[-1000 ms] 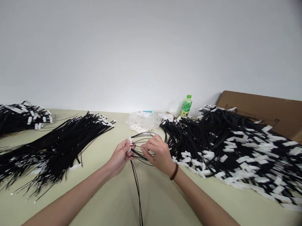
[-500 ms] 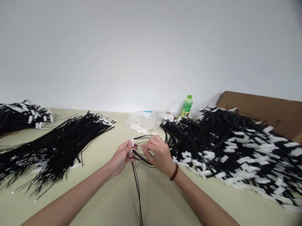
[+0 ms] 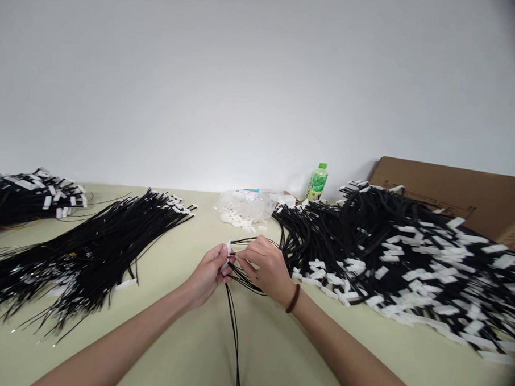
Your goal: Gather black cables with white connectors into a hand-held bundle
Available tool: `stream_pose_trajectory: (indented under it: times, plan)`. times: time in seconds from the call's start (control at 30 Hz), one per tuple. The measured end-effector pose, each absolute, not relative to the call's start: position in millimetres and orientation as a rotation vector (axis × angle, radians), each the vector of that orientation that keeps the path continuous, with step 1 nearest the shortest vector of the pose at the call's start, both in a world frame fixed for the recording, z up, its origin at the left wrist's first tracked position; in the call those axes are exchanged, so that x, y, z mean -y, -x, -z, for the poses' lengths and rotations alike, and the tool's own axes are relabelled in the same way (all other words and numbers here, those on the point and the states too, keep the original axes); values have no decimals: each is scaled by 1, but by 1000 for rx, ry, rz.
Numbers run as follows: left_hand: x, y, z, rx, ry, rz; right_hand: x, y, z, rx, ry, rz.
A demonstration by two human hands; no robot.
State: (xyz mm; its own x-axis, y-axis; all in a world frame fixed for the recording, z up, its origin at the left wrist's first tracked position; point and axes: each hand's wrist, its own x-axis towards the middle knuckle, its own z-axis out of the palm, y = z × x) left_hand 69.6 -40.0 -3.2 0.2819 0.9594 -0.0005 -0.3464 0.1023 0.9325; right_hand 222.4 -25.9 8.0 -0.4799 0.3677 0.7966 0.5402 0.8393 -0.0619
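Near the middle of the table, my left hand (image 3: 211, 273) grips a white connector (image 3: 228, 255) between thumb and fingers. Several thin black wires (image 3: 235, 323) run from the connector; some hang toward the table's front edge, others loop to the right. My right hand (image 3: 265, 267), with a brown band on its wrist, is closed in a pinch on a black wire just right of the connector. The wire's tip at the connector is too small to make out.
Bundles of black wires (image 3: 123, 227) lie left. A large pile of wires with white connectors (image 3: 408, 268) covers the right. Behind are a plastic bag of white connectors (image 3: 246, 207), a green-capped bottle (image 3: 317, 183) and cardboard (image 3: 449, 193) against the wall.
My right hand has moved slightly left, closer to the white connector. My left hand and the connector have shifted slightly down.
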Motion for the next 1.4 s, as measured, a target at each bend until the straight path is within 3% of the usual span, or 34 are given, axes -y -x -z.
stream_pose_trajectory:
  times: [0.33,0.5,0.83,1.4]
  plan:
    - [34,-69,-1,-795,-947,-1238,32,-220,-13,2091,778,323]
    - [30,-65,-1,-798,-852,-1329,32,-216,-8,2202,632,327]
    - [33,-67,1,-861,-881,-1301,32,-213,-5,2378,445,197]
    - [39,-71,2,-893,-817,-1238,32,-206,-1,2426,418,270]
